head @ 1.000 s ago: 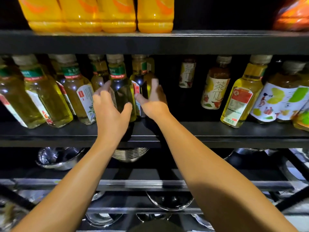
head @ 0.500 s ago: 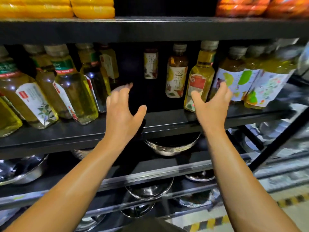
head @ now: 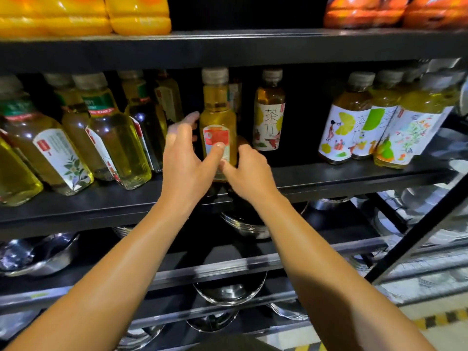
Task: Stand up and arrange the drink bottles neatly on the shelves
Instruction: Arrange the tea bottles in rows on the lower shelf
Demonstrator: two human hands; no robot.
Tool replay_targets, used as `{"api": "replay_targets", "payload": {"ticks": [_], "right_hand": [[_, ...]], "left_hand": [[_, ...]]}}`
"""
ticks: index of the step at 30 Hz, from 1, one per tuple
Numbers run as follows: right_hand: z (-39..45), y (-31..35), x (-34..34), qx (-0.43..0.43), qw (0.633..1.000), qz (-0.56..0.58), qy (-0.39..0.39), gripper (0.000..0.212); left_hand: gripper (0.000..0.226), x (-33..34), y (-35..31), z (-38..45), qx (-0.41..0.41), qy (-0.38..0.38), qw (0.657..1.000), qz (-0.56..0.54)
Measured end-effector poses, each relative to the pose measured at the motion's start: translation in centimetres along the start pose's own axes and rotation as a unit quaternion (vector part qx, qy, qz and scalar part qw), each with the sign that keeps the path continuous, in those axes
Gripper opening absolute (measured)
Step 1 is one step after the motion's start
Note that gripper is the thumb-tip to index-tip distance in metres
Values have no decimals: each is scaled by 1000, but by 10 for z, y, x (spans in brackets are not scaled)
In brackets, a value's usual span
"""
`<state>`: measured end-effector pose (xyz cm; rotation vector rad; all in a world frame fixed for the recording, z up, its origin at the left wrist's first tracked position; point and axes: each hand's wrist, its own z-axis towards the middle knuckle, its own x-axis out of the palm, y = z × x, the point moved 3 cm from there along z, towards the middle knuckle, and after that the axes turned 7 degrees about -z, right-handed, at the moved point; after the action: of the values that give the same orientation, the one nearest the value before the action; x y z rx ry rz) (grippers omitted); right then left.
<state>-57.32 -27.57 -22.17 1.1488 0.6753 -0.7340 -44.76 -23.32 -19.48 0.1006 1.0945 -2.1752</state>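
- Two hands on one red-labelled tea bottle (head: 218,122), head view: left hand (head: 186,158) wrapped round its left flank, thumb pressed on the label; right hand (head: 249,173) curled against the lower right of the body, fingers hidden behind.
- Grip: both closed round the same bottle, low on the body; neck and cap free.
- Position: upright at the front edge of the middle shelf (head: 329,173), in the gap between the left group of green-banded bottles (head: 114,138) and the white-labelled tea bottle (head: 269,115) set further back.
- Base hidden by the hands; whether seated on the shelf or slightly raised, impossible to tell.
- Risk, judged: low hold under a tall body, hence tipping forward off the edge on careless release.
- Risk, judged: left fingertips close to the neighbouring bottles, hence a knock on a sideways slide, with the left group standing touching and likely to go over together.
- Risk, judged: smooth label under the thumb, hence possible slip.
- Further right: illustrated-label bottles (head: 379,127), well apart, unlikely to be disturbed.
- Above: yellow bottles (head: 136,13); below: steel bowls (head: 228,292), exposed to anything dropped.
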Motion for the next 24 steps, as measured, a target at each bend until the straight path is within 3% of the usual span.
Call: {"api": "replay_targets", "payload": {"ticks": [3, 6, 9, 13, 19, 24], "right_hand": [[18, 28, 22, 0, 997, -14, 76, 31], [40, 52, 48, -4, 995, -4, 96, 60], [54, 70, 64, 3, 995, 42, 88, 65], [62, 88, 78, -16, 996, 24, 81, 62], [78, 112, 95, -67, 994, -5, 90, 67], [84, 113, 106, -93, 969, 96, 209, 79]], "left_hand": [[51, -23, 6, -2, 11, -42, 999, 30], [52, -53, 28, -10, -6, -106, 988, 112], [55, -79, 54, -13, -43, -161, 971, 173], [56, -92, 72, -4, -87, -171, 960, 202], [81, -88, 83, 13, -124, -161, 962, 183], [75, -86, 97, 26, -143, -177, 958, 176]]}}
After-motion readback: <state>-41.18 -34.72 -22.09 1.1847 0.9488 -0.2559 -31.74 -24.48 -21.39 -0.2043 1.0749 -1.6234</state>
